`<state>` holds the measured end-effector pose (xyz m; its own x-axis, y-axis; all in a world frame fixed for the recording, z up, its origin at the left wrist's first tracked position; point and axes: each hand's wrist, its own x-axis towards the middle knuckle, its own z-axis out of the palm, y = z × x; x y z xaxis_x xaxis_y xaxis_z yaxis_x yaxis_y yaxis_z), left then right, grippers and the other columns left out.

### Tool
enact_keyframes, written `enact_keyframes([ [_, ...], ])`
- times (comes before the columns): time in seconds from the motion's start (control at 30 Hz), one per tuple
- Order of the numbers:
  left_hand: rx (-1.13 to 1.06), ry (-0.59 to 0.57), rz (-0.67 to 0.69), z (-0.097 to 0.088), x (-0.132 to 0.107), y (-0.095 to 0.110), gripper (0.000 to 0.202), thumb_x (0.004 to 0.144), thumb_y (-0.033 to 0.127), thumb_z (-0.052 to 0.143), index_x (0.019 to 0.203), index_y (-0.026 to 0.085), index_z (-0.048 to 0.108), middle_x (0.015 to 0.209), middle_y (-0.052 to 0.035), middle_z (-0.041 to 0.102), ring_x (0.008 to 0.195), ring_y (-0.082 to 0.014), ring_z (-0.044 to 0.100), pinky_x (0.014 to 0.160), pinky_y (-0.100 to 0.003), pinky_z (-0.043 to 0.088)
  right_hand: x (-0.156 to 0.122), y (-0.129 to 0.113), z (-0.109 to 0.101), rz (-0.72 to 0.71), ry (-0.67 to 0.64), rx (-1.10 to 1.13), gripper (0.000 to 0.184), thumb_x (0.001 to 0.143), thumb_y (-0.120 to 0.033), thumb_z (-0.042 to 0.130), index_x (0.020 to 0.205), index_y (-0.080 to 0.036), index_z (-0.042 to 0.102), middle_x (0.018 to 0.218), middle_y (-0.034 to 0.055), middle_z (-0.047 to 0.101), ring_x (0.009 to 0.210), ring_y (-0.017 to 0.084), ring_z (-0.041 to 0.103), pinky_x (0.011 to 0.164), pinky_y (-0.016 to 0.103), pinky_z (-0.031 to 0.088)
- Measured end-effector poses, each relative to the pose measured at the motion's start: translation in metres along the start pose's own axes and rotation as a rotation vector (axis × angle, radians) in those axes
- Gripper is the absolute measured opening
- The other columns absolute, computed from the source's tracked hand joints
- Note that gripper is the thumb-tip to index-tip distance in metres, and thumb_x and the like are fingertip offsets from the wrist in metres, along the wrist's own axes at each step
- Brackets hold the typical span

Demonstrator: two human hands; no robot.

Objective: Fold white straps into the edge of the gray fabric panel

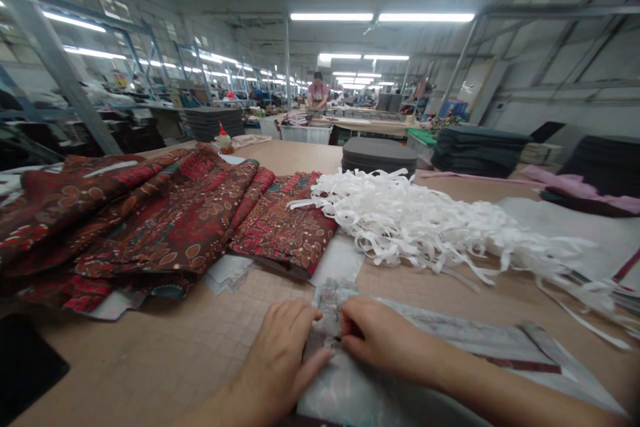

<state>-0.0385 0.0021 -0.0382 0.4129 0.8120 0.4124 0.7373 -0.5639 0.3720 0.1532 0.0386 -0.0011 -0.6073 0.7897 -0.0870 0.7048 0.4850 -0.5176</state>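
My left hand (281, 353) lies palm down on a pale grey fabric piece (440, 337) at the near edge of the brown table (165, 353). Its fingers are curled against the fabric and the thumb points right. My right hand (383, 340) is beside it, fingers bent and pinching the crumpled end of the same fabric piece between the two hands. What lies under the fingertips is hidden.
Folded red and brown patterned cloths (150, 220) fill the left of the table. A heap of white strips (425, 227) lies at the right. Dark grey stacks (379, 155) stand behind. A glue bottle (223, 138) stands at the back. A person (318, 91) works far off.
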Motion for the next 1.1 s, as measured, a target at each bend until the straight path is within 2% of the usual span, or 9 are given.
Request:
enact_keyframes([
  [0.13,-0.17,-0.054,-0.102,-0.001,0.004,0.003,0.009,0.077,0.011,0.056,0.08,0.02,0.054,0.079,0.0003,0.057,0.079,-0.0195,0.053,0.07,-0.032,0.04,-0.008,0.008,-0.005,-0.078,-0.03,0.251,0.013,0.072,-0.008,0.05,0.081,-0.017,0.052,0.073,-0.0016,0.056,0.065,0.011,0.049,0.058,0.021,0.038],
  [0.23,-0.192,-0.078,-0.16,0.001,0.009,0.004,0.011,0.077,0.01,0.056,0.072,0.02,0.055,0.073,0.002,0.058,0.075,-0.0184,0.053,0.068,-0.031,0.039,-0.004,0.014,-0.004,-0.141,-0.009,0.317,0.024,0.074,-0.002,0.043,0.091,-0.017,0.051,0.081,0.0002,0.058,0.072,0.012,0.053,0.066,0.023,0.042],
  [0.37,-0.139,-0.114,-0.219,0.004,0.01,-0.001,0.007,0.075,0.014,0.061,0.074,0.02,0.057,0.077,0.0007,0.059,0.078,-0.0202,0.054,0.07,-0.033,0.039,0.011,0.018,0.0,-0.279,0.0,0.199,0.022,0.075,0.0,0.045,0.086,-0.017,0.054,0.081,0.0003,0.057,0.072,0.012,0.051,0.066,0.023,0.042],
  [0.47,-0.116,-0.1,-0.252,0.008,0.008,-0.005,0.016,0.071,0.013,0.064,0.083,0.019,0.056,0.081,-0.0007,0.059,0.08,-0.0214,0.054,0.07,-0.034,0.04,0.021,0.021,0.002,-0.413,0.042,0.12,0.015,0.079,-0.004,0.047,0.081,-0.016,0.055,0.079,0.0008,0.055,0.074,0.012,0.049,0.067,0.023,0.041],
  [0.67,-0.069,-0.03,-0.282,0.011,0.007,-0.006,0.03,0.066,0.012,0.067,0.09,0.017,0.05,0.082,-0.0019,0.054,0.079,-0.0211,0.051,0.069,-0.034,0.041,0.023,0.023,-0.002,-0.52,0.044,0.06,0.025,0.078,-0.001,0.044,0.093,-0.015,0.056,0.088,0.0039,0.056,0.081,0.013,0.05,0.072,0.024,0.042],
  [0.77,-0.01,-0.015,-0.218,0.008,0.007,-0.003,0.026,0.066,0.011,0.067,0.085,0.017,0.05,0.083,-0.0024,0.054,0.08,-0.0214,0.05,0.069,-0.034,0.041,0.024,0.023,-0.003,-0.541,0.019,0.032,0.019,0.081,-0.004,0.045,0.091,-0.016,0.057,0.087,0.0042,0.056,0.08,0.014,0.05,0.072,0.024,0.043],
  [0.9,0.09,-0.061,-0.031,0.005,0.005,0.001,0.01,0.075,0.015,0.062,0.081,0.019,0.054,0.085,-0.0024,0.056,0.082,-0.0221,0.049,0.071,-0.036,0.04,0.03,0.026,0.002,-0.562,0.04,0.002,0.012,0.083,-0.01,0.048,0.08,-0.015,0.059,0.077,0.0025,0.055,0.072,0.013,0.049,0.065,0.022,0.042],
  [1.0,0.14,-0.05,0.102,0.008,0.003,0.001,0.006,0.082,0.014,0.055,0.083,0.019,0.057,0.083,-0.0021,0.057,0.079,-0.0213,0.049,0.07,-0.035,0.039,0.033,0.023,0.002,-0.52,0.027,-0.033,0.013,0.085,-0.01,0.049,0.079,-0.014,0.06,0.075,0.0023,0.055,0.07,0.012,0.05,0.063,0.021,0.041],
  [1.1,0.211,-0.037,0.198,0.013,0.002,-0.001,0.011,0.086,0.013,0.049,0.085,0.018,0.059,0.081,-0.0029,0.057,0.075,-0.0209,0.048,0.067,-0.035,0.038,0.036,0.016,-0.003,-0.438,-0.025,-0.101,0.013,0.084,-0.009,0.05,0.079,-0.014,0.06,0.077,0.0023,0.057,0.071,0.012,0.051,0.064,0.02,0.041],
])
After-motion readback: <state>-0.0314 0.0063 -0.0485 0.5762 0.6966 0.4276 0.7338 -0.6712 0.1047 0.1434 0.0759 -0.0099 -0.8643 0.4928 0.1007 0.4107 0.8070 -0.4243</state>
